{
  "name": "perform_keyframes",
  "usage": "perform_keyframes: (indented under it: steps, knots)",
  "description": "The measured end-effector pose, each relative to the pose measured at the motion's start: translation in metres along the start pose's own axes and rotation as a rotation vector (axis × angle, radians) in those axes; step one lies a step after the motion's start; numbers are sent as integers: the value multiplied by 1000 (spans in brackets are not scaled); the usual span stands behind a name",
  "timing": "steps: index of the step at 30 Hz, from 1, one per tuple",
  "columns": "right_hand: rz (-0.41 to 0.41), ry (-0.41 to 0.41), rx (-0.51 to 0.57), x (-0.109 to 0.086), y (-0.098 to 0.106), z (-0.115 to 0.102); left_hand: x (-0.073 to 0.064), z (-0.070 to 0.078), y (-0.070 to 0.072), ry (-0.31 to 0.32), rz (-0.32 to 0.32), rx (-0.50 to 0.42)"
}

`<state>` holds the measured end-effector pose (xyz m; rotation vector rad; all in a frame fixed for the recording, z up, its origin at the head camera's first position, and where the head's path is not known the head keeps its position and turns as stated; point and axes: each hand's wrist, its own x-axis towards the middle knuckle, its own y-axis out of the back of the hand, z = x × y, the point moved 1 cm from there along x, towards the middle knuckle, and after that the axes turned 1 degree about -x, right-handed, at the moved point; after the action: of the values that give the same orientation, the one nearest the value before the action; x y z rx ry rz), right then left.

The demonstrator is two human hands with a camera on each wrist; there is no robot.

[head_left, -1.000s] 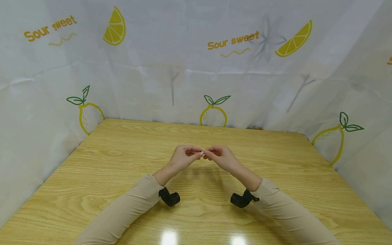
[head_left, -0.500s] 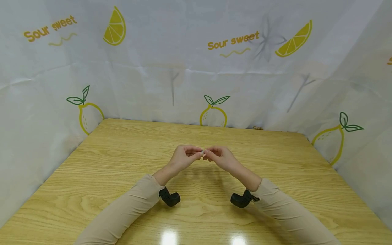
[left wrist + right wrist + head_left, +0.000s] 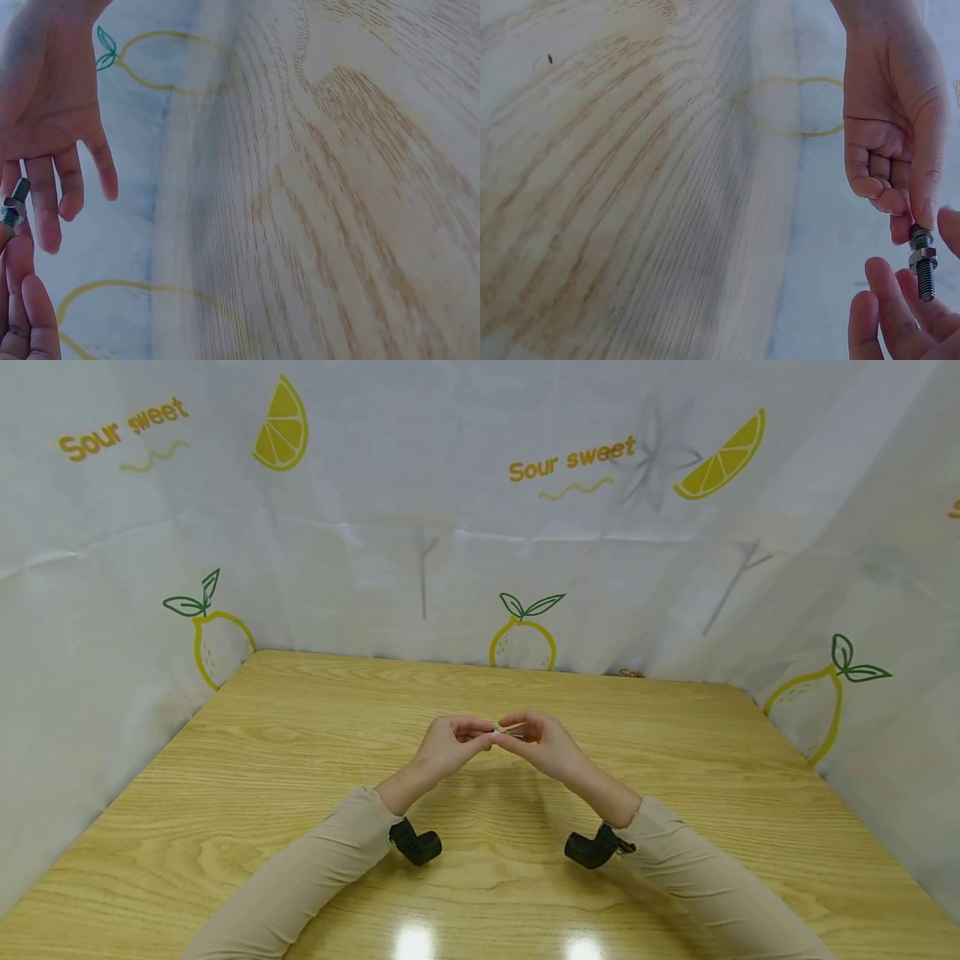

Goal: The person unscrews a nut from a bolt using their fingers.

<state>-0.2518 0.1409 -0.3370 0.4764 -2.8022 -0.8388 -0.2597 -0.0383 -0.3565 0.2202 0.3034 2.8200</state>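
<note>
Above the table, my left hand (image 3: 448,747) pinches one end of a small metal bolt (image 3: 516,736) between thumb and fingertips. A hex nut (image 3: 922,259) sits partway along the threaded bolt (image 3: 926,286), whose free end points at my right hand (image 3: 551,750). The right thumb and fingers stand apart on either side of the nut and threads. The right wrist view has the left hand (image 3: 892,112) at top with its thumb on the bolt, and the right fingers (image 3: 900,330) spread below. In the left wrist view, my right hand (image 3: 56,120) shows relaxed, nearly straight fingers.
A wood-grain table (image 3: 322,718) lies beneath both hands. Behind it and at its sides hangs a white cloth (image 3: 360,577) printed with lemons. Black wrist devices (image 3: 415,843) sit by both beige sleeves (image 3: 315,868).
My right thumb and fingers were closed together at the bolt; now they have spread apart, and more of the shank shows between them. My left hand has stayed in place.
</note>
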Motion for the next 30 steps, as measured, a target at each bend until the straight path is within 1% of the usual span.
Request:
perform_keyframes:
  steps: [4, 11, 14, 20, 22, 27, 30]
  knots:
    - [-21, 13, -6, 0, 1, 0, 0, 0, 0, 2, -1, 1]
    - [27, 22, -22, 0, 1, 0, 0, -1, 0, 1, 14, -7]
    - [27, 15, -13, 0, 1, 0, 0, -2, 0, -1, 16, -8]
    - [-37, -11, 8, 0, 0, 0, 0, 0, 0, 8, 14, -4]
    - [-47, -9, 17, 0, 0, -1, 0, 0, 0, 10, 16, 2]
    - [0, 20, -19, -1, 0, 0, 0, -1, -1, 0, 16, -2]
    - [13, 16, -3, -1, 0, 0, 1, -2, -1, 4, 19, -6]
